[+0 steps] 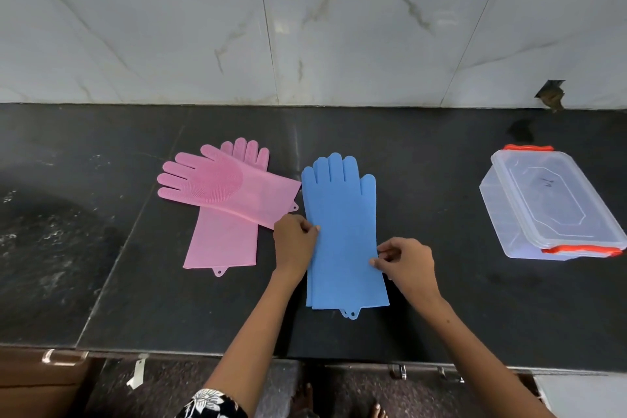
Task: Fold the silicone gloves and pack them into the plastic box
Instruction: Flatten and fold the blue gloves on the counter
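Early stage, nothing folded or packed. Blue gloves (pixel 344 234) lie stacked flat mid-counter (pixel 441 299), fingers pointing to the wall. Left hand (pixel 294 243) pinches the stack's left edge, right hand (pixel 405 263) pinches the right edge, fingertips closed on the silicone. Pink gloves (pixel 225 200) lie crossed just left, unfolded. Plastic box (pixel 546 207) sits well apart at right, lid on, orange clips. Left: both folds, opening the box, packing.

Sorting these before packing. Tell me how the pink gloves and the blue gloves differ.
The pink gloves lie crossed, one angled over the other; the blue gloves are stacked in line. The pink top glove shows a bristled palm; the blue top is plain. Both hands, left and right, pinch the blue edges; the pink lie untouched. Both pairs lie unfolded.
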Motion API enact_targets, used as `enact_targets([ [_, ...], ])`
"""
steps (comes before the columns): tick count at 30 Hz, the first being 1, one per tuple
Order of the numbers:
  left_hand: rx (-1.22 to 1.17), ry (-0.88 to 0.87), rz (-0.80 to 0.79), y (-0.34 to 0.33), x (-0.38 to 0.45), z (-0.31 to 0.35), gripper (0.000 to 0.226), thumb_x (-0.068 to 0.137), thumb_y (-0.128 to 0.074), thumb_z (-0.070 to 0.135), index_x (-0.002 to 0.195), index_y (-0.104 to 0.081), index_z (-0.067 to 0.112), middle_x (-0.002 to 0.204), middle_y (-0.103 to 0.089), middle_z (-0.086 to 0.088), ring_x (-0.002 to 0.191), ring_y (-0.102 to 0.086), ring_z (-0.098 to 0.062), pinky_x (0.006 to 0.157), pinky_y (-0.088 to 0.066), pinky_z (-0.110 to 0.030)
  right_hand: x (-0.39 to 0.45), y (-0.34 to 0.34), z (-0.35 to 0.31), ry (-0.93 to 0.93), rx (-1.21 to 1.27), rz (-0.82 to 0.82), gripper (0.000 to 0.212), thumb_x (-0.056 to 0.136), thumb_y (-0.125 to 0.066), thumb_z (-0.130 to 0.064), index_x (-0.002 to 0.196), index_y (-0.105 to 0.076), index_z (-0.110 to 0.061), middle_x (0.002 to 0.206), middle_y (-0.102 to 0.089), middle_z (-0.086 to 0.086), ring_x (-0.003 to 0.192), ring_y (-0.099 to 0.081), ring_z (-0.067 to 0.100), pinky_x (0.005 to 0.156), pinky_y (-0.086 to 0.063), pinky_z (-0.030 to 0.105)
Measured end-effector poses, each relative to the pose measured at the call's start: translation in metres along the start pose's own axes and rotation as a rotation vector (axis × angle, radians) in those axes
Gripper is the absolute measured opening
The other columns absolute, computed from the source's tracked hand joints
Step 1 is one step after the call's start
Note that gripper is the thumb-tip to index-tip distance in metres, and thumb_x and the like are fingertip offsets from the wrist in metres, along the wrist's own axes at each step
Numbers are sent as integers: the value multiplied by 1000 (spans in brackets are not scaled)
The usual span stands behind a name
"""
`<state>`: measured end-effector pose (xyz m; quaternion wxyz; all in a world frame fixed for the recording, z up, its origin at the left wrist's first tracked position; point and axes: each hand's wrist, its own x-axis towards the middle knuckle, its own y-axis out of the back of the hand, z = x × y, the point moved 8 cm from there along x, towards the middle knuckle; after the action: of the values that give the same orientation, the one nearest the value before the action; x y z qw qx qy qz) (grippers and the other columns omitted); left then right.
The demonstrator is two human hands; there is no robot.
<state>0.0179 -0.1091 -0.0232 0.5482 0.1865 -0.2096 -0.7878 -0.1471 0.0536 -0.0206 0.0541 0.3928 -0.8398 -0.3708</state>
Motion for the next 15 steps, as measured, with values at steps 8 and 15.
enact_targets([
  [8, -40, 69, 0, 9, 8, -16, 21, 82, -70, 10, 67, -66, -5, 68, -67, -14, 67, -64, -28, 71, -55, -38, -5, -10, 1, -21, 48, -36, 20, 73, -79, -16, 91, -71, -13, 84, -70, -2, 77, -65, 9, 71, -57, 29],
  [15, -100, 21, 11, 8, 2, -9, 9, 74, -76, 5, 78, -69, 9, 80, -68, 2, 71, -63, -6, 66, -46, -13, 27, 7, -6, 33, 32, 125, 27, 79, -74, -28, 99, -68, -12, 90, -70, -1, 76, -62, 9, 71, -49, 23],
])
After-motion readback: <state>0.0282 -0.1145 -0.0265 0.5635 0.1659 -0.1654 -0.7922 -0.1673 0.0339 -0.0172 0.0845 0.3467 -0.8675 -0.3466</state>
